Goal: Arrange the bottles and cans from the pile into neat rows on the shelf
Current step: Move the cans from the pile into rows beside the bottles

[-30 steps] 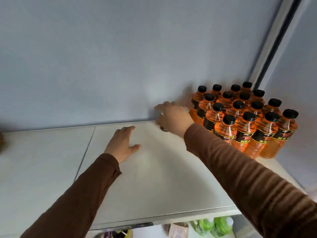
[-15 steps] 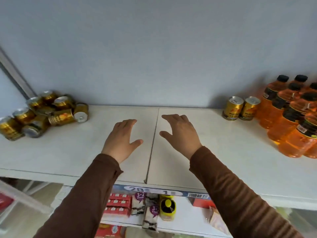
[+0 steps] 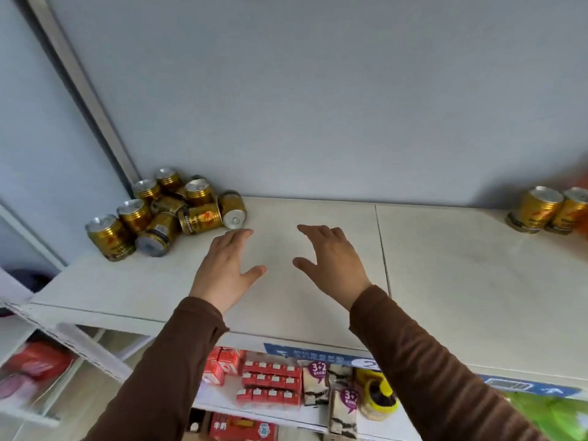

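A pile of several gold cans [image 3: 165,211] lies in the back left corner of the white shelf [image 3: 461,281], some upright and some on their sides. Two gold cans [image 3: 534,210] stand upright at the far right by the back wall, with an orange blur of bottles [image 3: 580,202] at the frame's edge beside them. My left hand [image 3: 226,268] hovers over the shelf with straight fingers, its fingertips just short of the nearest fallen can. My right hand [image 3: 331,262] hovers beside it, fingers spread, holding nothing.
A grey back wall and a left side panel with a metal upright [image 3: 82,90] close the shelf in. Below the shelf's front edge, a lower shelf holds red cartons [image 3: 270,380], snack packs and a yellow-lidded jar [image 3: 378,396].
My view and both hands have swung left from the bottles toward the can pile. My right hand let go of the can it set beside the bottles; both hands now reach empty.
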